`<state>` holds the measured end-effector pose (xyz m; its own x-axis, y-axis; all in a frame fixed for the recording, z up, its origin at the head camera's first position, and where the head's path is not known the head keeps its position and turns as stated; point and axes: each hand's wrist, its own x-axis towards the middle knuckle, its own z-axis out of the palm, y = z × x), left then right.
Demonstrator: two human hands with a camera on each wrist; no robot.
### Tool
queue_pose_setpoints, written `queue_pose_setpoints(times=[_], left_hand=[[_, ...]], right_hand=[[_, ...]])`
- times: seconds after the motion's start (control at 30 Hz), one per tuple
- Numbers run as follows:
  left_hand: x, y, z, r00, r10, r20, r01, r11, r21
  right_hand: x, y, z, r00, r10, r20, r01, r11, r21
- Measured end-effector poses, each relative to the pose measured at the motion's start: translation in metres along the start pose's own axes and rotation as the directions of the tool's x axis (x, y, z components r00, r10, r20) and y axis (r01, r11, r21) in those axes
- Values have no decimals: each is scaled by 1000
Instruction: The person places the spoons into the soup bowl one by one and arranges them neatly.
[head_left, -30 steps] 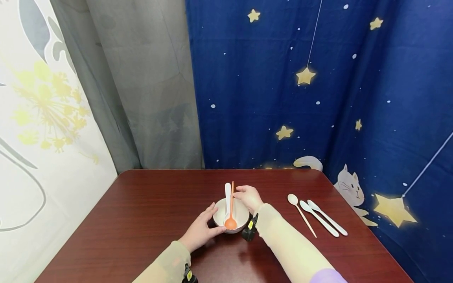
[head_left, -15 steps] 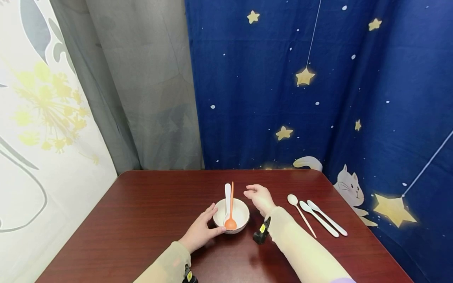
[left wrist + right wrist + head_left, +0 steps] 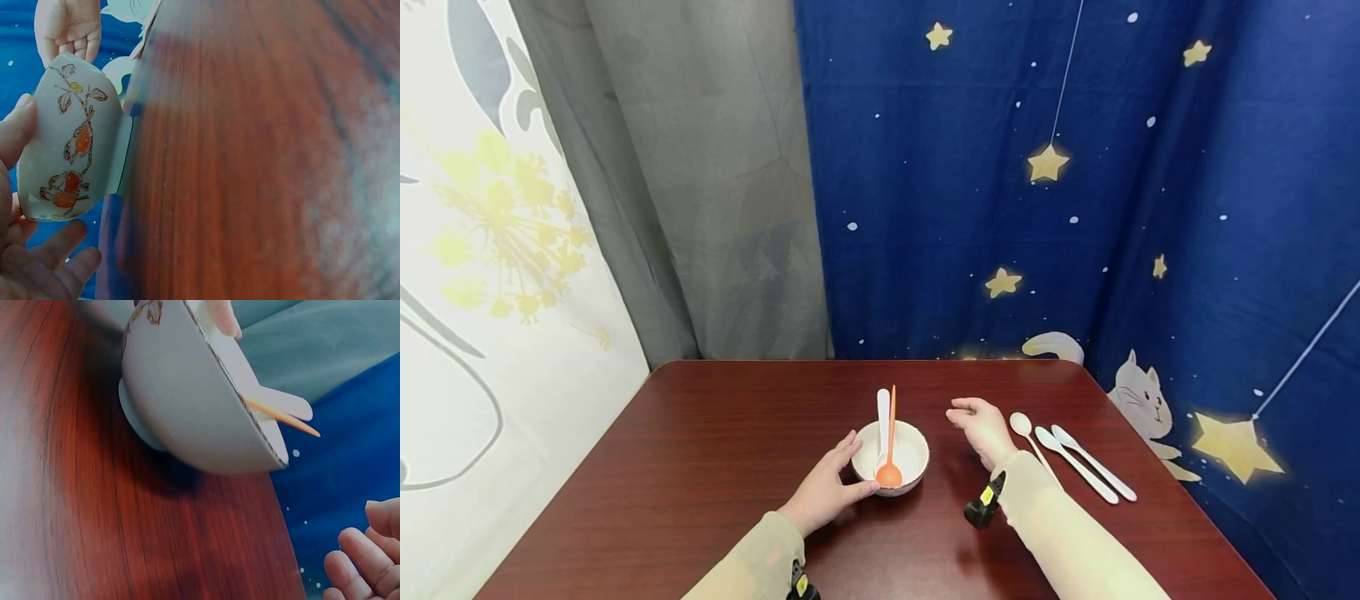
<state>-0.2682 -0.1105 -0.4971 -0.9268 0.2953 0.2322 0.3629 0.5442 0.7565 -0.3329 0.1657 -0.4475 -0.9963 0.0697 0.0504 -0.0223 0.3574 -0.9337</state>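
Note:
A white bowl (image 3: pixel 912 454) with a brown rim stands on the table; the left wrist view shows painted branches and orange fruit on its side. My left hand (image 3: pixel 829 492) holds the bowl between thumb and fingers at its left side. Inside lean an orange spoon (image 3: pixel 890 472), head down, and a white utensil (image 3: pixel 883 408) whose wide handle sticks up past the far rim. My right hand (image 3: pixel 985 429) is in the air right of the bowl, fingers loosely bent, holding nothing. Close to its right lies a cream spoon (image 3: pixel 1021 423), its handle partly behind the sleeve.
Two white utensils (image 3: pixel 1078 467) with flattened oval ends lie side by side on the right of the dark red table (image 3: pixel 737 425). Beyond the table's far edge hang a grey curtain (image 3: pixel 722 208) and a blue starry curtain (image 3: pixel 940 208). Each wrist wears a small black camera.
My right hand has left the utensils at the bowl and moved right, toward the cream spoon. The left hand, bowl and the utensils inside it have stayed in place.

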Motion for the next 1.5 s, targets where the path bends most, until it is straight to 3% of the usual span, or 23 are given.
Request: queue_pose_setpoints(times=[0.5, 0.9, 1.03, 1.33, 1.5], left_hand=[[1, -2, 1, 1000, 14, 0, -14, 1000, -1], [2, -3, 0, 1000, 3, 8, -3, 1000, -3], [2, -3, 0, 1000, -5, 16, 5, 1000, -3], [2, -3, 1, 1000, -8, 18, 8, 1000, 6], [2, -2, 1, 1000, -11, 17, 11, 1000, 4]], right_hand=[[-16, 16, -28, 1000, 24, -13, -24, 1000, -10], [-20, 35, -47, 991, 5, -130, -13, 998, -57], [-23, 42, -55, 987, 16, -160, -22, 999, -30], [-33, 54, -70, 964, 14, -265, -35, 996, -76], [-35, 61, -76, 957, 28, -288, -43, 998, -48]])
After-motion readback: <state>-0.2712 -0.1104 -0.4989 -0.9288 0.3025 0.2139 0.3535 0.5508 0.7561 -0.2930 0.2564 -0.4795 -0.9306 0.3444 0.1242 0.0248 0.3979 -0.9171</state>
